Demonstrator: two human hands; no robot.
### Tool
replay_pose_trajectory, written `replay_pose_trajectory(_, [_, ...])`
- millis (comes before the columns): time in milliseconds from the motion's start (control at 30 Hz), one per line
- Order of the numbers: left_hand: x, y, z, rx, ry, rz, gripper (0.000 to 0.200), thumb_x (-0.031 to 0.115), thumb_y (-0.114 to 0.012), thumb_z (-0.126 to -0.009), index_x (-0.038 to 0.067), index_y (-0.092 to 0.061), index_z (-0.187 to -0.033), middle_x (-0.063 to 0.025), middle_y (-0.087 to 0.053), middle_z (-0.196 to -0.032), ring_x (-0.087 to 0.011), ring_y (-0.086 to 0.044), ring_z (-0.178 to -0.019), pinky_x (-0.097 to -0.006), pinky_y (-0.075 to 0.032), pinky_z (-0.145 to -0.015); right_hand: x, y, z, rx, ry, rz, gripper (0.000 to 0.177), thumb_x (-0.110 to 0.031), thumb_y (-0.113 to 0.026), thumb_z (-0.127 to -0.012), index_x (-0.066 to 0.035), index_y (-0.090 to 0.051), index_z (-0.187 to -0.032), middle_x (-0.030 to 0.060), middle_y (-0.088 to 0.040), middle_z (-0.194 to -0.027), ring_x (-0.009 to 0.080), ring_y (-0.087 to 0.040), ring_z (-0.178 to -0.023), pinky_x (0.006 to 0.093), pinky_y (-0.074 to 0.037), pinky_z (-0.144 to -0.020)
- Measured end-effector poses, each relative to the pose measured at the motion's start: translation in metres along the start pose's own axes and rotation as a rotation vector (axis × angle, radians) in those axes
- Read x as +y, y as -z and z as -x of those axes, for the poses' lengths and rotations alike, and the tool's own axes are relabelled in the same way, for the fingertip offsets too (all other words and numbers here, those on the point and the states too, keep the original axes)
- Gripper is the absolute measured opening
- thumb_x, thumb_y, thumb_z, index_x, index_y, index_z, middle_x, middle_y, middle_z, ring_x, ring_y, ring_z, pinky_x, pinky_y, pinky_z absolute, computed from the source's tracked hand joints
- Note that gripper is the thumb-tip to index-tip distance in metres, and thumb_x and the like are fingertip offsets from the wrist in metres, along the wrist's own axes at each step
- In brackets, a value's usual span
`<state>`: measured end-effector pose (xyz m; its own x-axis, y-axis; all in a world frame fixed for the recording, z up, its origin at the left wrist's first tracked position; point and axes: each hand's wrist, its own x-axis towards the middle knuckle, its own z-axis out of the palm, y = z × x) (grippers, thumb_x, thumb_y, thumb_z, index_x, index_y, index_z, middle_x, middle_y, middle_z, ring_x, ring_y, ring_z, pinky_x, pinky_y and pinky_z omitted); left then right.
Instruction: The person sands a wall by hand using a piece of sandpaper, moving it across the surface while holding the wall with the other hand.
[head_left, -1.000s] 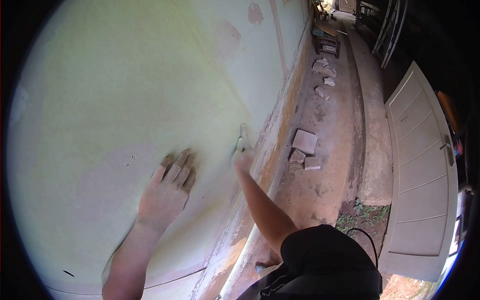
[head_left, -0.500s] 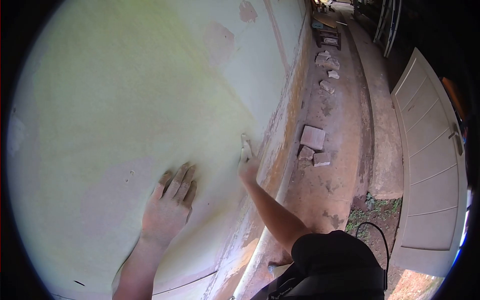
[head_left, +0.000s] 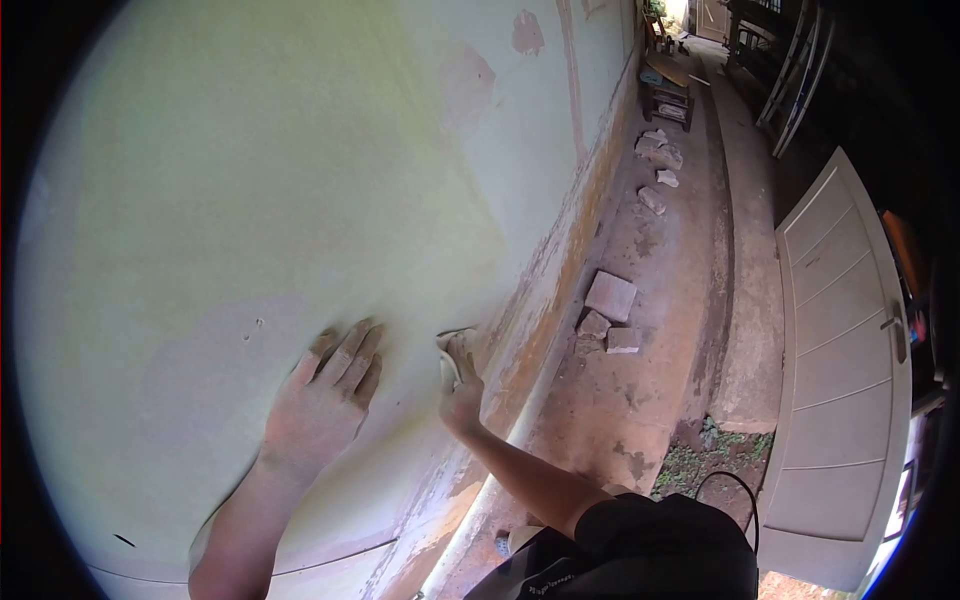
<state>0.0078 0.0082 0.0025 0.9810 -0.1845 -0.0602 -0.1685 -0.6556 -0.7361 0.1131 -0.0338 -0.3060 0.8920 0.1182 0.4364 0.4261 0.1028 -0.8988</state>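
A pale green and white wall (head_left: 300, 200) with smooth pinkish patches fills the left side. My left hand (head_left: 322, 400) lies on it, fingers spread, holding nothing. To its right, my right hand (head_left: 460, 385) presses a folded piece of thin, light-coloured sheet (head_left: 446, 362) against the wall, close to the worn brown strip at the wall's base. Its fingers are closed round the sheet, whose exact material cannot be made out.
Stone blocks (head_left: 611, 295) and broken pieces (head_left: 660, 150) lie on the concrete path (head_left: 660, 350). A white door (head_left: 845, 350) stands at the right. Farther off are a small rack (head_left: 671, 104) and a ladder (head_left: 800, 85).
My right hand has moved down and left along the wall with the sheet, nearer my left hand. My left hand stays flat on the wall. The view has shifted slightly.
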Motion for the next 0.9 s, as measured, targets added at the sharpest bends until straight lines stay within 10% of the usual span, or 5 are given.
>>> replay_pose_trajectory(267, [-0.002, -0.004, 0.002, 0.014, -0.020, -0.046, 0.042, 0.029, -0.070, -0.088, 0.011, -0.072, -0.126, -0.0034, -0.053, -0.157, -0.0174, -0.042, -0.149, -0.0429, -0.034, -0.123, 0.094, 0.021, -0.158, 0.213, -0.523, 0.088, 0.048, -0.034, -0.065, -0.105, 0.009, -0.071, -0.086, 0.0283, -0.068, -0.074, 0.0442, -0.068, -0.069, 0.0527, -0.048, -0.063])
replay_pose_trajectory(400, [-0.001, -0.005, 0.000, 0.021, -0.015, -0.025, 0.042, 0.028, -0.070, -0.088, 0.011, -0.072, -0.126, -0.0039, -0.054, -0.157, -0.0178, -0.042, -0.149, -0.0432, -0.033, -0.123, 0.059, -0.007, -0.105, 0.199, -0.445, 0.102, 0.054, -0.038, -0.063, -0.106, 0.012, -0.072, -0.086, 0.0291, -0.067, -0.072, 0.0381, -0.069, -0.066, 0.0506, -0.048, -0.062])
replay_pose_trajectory(500, [0.000, -0.005, 0.000, 0.029, -0.007, 0.014, 0.042, 0.027, -0.071, -0.087, 0.010, -0.072, -0.125, -0.0041, -0.054, -0.156, -0.0179, -0.043, -0.149, -0.0434, -0.034, -0.123, -0.042, -0.010, -0.007, 0.124, -0.073, -0.146, 0.041, -0.018, -0.054, -0.110, 0.008, -0.062, -0.141, 0.0339, -0.062, -0.140, 0.0446, -0.060, -0.134, 0.0428, -0.049, -0.112])
replay_pose_trajectory(567, [0.000, -0.003, -0.002, 0.035, -0.006, 0.023, 0.043, 0.027, -0.072, -0.086, 0.010, -0.072, -0.125, -0.0041, -0.055, -0.156, -0.0179, -0.043, -0.149, -0.0435, -0.034, -0.123, -0.067, -0.013, 0.055, 0.013, -0.097, -0.128, 0.039, -0.018, -0.055, -0.111, 0.008, -0.064, -0.138, 0.0321, -0.061, -0.142, 0.0448, -0.054, -0.140, 0.0443, -0.044, -0.117])
replay_pose_trajectory(900, [0.001, -0.003, 0.000, 0.069, 0.000, 0.024, 0.034, 0.024, -0.071, -0.086, 0.010, -0.074, -0.117, -0.0041, -0.059, -0.151, -0.0176, -0.046, -0.147, -0.0423, -0.034, -0.123, 0.093, -0.010, -0.105, 0.128, -0.307, 0.209, 0.035, -0.019, -0.058, -0.109, 0.004, -0.067, -0.134, 0.0257, -0.073, -0.120, 0.0359, -0.072, -0.102, 0.0440, -0.055, -0.084])
